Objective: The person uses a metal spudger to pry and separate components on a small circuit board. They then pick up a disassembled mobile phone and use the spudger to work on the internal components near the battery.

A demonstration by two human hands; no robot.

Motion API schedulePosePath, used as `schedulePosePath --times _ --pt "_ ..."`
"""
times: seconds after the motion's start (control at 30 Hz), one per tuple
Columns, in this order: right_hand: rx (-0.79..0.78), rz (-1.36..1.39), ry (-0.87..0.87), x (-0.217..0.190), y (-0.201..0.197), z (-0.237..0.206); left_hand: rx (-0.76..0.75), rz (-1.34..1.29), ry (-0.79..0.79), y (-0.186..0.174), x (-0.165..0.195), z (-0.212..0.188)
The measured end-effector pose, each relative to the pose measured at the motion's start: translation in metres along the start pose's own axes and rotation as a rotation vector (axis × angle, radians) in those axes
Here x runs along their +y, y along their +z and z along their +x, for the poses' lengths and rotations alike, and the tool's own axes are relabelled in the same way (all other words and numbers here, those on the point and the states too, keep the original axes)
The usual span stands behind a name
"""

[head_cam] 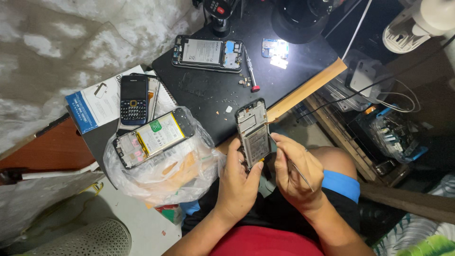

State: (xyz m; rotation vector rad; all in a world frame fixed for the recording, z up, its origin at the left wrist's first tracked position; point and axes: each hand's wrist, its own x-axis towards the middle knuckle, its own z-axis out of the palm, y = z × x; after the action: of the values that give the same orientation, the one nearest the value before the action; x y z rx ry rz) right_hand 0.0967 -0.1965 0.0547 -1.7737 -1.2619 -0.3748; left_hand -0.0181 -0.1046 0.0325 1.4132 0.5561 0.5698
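Phone frame stands lengthwise near-to-far, top at the black mat's near edge, gripped by left hand; right hand pinches tweezers alongside.

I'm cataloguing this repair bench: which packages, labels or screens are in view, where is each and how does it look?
Clear crumpled plastic bag: desk's near-left edge, under an opened phone.
Green-and-white rectangular label: on that phone's battery.
Dark blank screen: on the black keypad phone, left.
White-and-blue flat printed box: beneath the keypad phone.
White rectangular label: battery of the opened phone at desk's far side.
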Motion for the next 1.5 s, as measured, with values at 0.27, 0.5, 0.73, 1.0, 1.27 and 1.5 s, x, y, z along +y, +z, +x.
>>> schedulePosePath --times 0.27,0.5,0.73,1.0,1.27,1.5 --pt "-0.001 0.224 0.427 0.001 -0.007 0.007 -0.042 0.035 0.0 -0.005 0.007 0.003" --pt "0.037 0.508 0.561 0.018 -0.001 -0.003 -0.114 -0.076 -0.009 -0.009 -0.006 0.004" --pt "0.056 1.036 0.802 0.057 0.004 -0.021 -0.201 -0.44 -0.23 -0.017 -0.018 0.013" --pt "0.027 1.247 0.942 0.072 0.003 -0.026 -0.24 -0.515 -0.359 -0.024 -0.014 0.017" --pt "-0.003 1.427 0.987 0.081 0.004 -0.03 -0.292 -0.627 -0.415 -0.028 -0.017 0.019" --pt "0.027 1.041 0.818 0.055 0.002 -0.022 -0.215 -0.555 -0.393 -0.02 -0.014 0.019"
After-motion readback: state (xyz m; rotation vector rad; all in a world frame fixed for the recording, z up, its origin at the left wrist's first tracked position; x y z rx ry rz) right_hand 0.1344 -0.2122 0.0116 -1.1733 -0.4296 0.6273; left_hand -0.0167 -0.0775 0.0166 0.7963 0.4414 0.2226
